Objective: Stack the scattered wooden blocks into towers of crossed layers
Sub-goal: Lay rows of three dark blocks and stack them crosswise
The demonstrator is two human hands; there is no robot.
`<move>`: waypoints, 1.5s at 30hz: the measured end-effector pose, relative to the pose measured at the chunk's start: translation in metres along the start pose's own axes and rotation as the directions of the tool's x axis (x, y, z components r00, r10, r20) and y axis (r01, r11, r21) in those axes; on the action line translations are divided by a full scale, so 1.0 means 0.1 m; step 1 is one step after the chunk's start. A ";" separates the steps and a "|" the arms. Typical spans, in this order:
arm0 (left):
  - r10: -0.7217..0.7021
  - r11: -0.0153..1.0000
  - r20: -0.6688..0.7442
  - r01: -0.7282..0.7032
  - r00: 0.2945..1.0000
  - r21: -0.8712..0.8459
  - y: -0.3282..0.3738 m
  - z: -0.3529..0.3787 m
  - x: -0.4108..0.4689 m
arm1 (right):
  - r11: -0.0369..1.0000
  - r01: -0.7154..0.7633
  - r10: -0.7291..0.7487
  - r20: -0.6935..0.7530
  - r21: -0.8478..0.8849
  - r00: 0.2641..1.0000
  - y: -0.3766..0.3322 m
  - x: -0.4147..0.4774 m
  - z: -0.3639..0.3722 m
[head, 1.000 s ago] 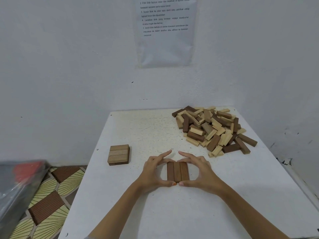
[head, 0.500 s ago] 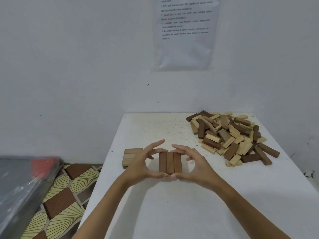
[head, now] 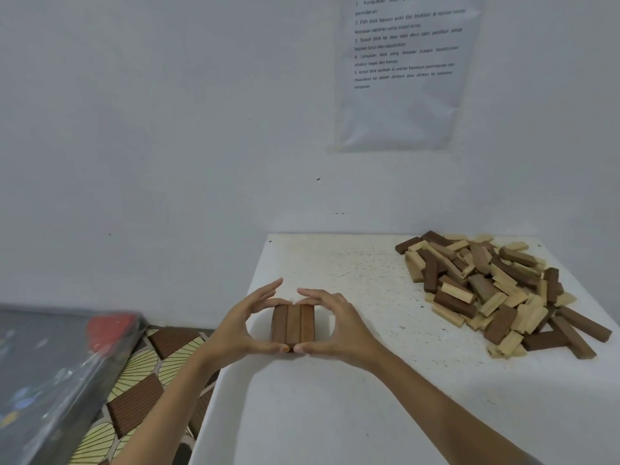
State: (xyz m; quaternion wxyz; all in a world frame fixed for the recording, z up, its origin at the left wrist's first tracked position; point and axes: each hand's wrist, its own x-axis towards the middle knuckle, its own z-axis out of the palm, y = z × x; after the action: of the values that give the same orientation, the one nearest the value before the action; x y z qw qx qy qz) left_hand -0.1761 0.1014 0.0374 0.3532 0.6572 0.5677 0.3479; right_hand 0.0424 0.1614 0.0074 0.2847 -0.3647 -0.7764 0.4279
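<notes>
Three dark brown blocks (head: 293, 323) lie side by side as one flat row, their long sides running from 6 to 12 o'clock. They sit near the left edge of the white surface (head: 335, 414), at about 9 o'clock on it. Both hands clasp this row between them. The left hand (head: 240, 327) curls round it from 9 o'clock, thumb pressed on the near ends and middle fingers bent over the far ends, while its forefinger sticks out straight toward 1 o'clock and touches nothing. The right hand (head: 340, 325) mirrors it from 3 o'clock, thumb on the near ends and curled fingers on the far ends. The two thumb tips nearly meet at 6 o'clock of the row. Whether the row rests on something or is held just above the surface cannot be told, since the hands hide what is under it.

At 2 o'clock from the hands, well apart from them, a loose pile of blocks (head: 496, 290), dark and pale mixed, sprawls over the far right corner of the surface. On the wall (head: 167, 129) at 1 o'clock hangs a printed sheet (head: 406, 72). At 8 o'clock, beside the surface, is a patterned floor (head: 134, 380) and a plastic-wrapped object (head: 50, 364).
</notes>
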 end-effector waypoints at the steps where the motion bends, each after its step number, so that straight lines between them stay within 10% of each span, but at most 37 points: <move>1: -0.007 1.000 0.001 0.007 1.000 -0.002 -0.05 -0.03 0.01 | 1.000 -0.005 0.005 0.003 -0.002 1.000 0.01 0.04 0.04; 45: -0.083 0.994 0.099 0.075 0.992 0.080 -0.38 -0.05 0.17 | 0.994 -0.063 0.067 0.041 -0.092 0.997 0.20 0.19 0.21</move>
State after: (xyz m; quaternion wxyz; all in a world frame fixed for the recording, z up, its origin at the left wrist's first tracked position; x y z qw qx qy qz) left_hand -0.1974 0.1221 0.0086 0.3698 0.6643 0.5873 0.2776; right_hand 0.0217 0.1743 -0.0174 0.2367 -0.3928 -0.7888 0.4092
